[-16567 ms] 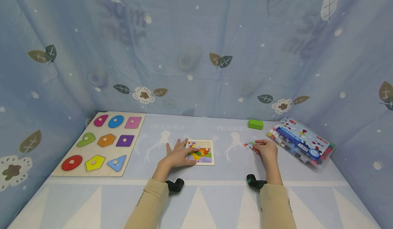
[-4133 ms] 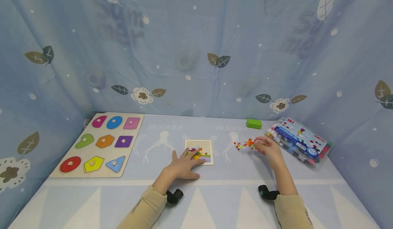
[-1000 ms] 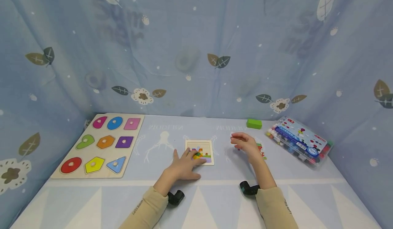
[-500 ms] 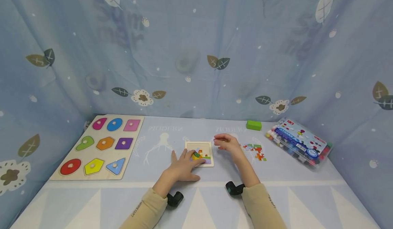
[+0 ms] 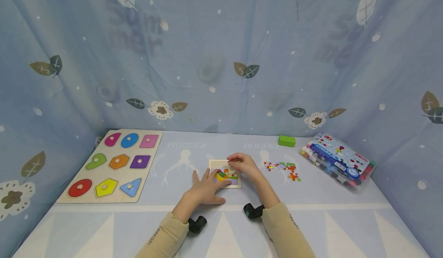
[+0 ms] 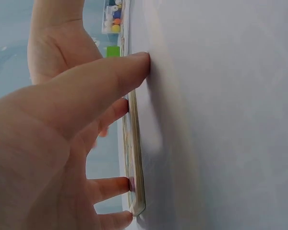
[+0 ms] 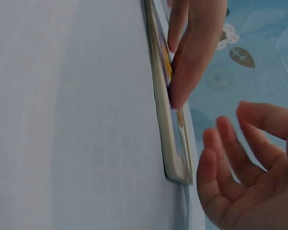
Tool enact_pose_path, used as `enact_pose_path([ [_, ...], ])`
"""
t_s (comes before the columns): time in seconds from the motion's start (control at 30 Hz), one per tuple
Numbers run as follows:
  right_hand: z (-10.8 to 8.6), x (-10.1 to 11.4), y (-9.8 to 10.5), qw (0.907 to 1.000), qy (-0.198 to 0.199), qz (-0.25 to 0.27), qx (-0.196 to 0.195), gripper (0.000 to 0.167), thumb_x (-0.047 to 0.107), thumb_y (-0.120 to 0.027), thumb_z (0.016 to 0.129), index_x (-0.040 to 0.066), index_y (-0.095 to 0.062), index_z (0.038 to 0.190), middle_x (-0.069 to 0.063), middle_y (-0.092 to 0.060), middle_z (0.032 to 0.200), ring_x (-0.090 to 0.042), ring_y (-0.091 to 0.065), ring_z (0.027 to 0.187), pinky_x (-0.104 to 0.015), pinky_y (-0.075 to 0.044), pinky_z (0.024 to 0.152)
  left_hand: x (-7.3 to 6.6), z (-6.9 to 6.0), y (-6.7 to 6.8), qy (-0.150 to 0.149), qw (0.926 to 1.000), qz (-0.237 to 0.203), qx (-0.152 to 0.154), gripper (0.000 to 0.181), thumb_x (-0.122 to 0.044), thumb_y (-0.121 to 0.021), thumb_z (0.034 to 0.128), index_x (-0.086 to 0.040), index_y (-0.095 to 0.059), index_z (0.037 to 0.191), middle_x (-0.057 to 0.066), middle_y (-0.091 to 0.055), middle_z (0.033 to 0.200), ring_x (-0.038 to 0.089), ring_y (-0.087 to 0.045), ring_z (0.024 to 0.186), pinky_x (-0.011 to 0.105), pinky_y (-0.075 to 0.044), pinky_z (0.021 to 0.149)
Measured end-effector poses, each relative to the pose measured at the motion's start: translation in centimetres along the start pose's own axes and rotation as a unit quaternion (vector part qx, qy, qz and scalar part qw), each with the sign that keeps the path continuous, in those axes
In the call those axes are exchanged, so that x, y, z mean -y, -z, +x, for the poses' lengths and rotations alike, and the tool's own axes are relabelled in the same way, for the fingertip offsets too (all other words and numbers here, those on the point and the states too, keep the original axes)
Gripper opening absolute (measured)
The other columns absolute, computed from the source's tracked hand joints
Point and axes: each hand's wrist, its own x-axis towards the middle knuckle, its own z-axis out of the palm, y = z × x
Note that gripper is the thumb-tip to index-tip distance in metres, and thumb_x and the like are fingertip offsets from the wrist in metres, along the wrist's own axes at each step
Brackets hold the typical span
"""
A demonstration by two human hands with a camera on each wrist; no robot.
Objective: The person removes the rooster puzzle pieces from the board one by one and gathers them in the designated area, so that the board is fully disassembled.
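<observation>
My left hand (image 5: 205, 188) rests on a small wooden jigsaw puzzle tray (image 5: 240, 177), its fingertips on the tray's left side. In the left wrist view its fingers (image 6: 110, 188) touch the rim and the thumb is on the table. The tray's lower part holds coloured puzzle pieces (image 5: 221, 175), partly covered by the fingers; bare wood shows at the top. Over the tray's upper right corner hovers my right hand (image 7: 249, 177), fingers loosely bent, with nothing visible between them. Loose puzzle pieces (image 5: 292, 169) lie right of the tray.
A wooden knob puzzle board (image 5: 135, 181) with coloured shapes lies at the left. At the back right are a green block (image 5: 286, 141) and a clear plastic box (image 5: 339, 160) of coloured beads or balls. A patterned curtain (image 5: 207, 58) hangs behind the table.
Since the first frame, puzzle pieces have left the tray and more lie loose at the right. My right hand has moved left from those pieces to the tray. My left hand stays there.
</observation>
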Motion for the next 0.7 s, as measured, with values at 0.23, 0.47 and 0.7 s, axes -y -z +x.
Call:
enact_pose_path([
  [0.23,0.1,0.0,-1.1,0.9831,-0.005,-0.179,0.038,0.026,0.008,-0.069,0.080,0.006,-0.067,0.106,-0.009,-0.061,0.100,-0.019,-0.057,0.085,-0.029,-0.049,0.070,0.0,-0.2,0.0,-0.006,0.9999,0.014,0.000,0.058,-0.050,-0.060,0.0828,-0.036,-0.044,0.137,0.017,-0.025,0.149,0.045,-0.019,0.135,0.074,-0.008,0.096],
  [0.47,-0.1,-0.1,-1.4,0.9621,0.015,-0.264,0.065,0.042,0.013,-0.074,0.075,0.006,-0.065,0.114,-0.009,-0.053,0.101,-0.019,-0.050,0.086,-0.035,-0.043,0.075,-0.3,-0.3,0.2,-0.009,0.9998,0.019,0.001,0.057,-0.049,-0.061,0.0829,-0.033,-0.047,0.136,0.018,-0.026,0.148,0.046,-0.020,0.134,0.074,-0.009,0.096],
  [0.7,0.1,-0.4,-1.5,0.9576,0.023,-0.281,0.061,0.038,0.014,-0.076,0.073,0.009,-0.064,0.109,-0.009,-0.052,0.099,-0.020,-0.051,0.087,-0.036,-0.044,0.076,-0.4,-0.3,0.2,-0.005,0.9997,0.024,0.003,0.055,-0.049,-0.061,0.0832,-0.035,-0.046,0.135,0.019,-0.025,0.148,0.046,-0.020,0.134,0.073,-0.010,0.097],
])
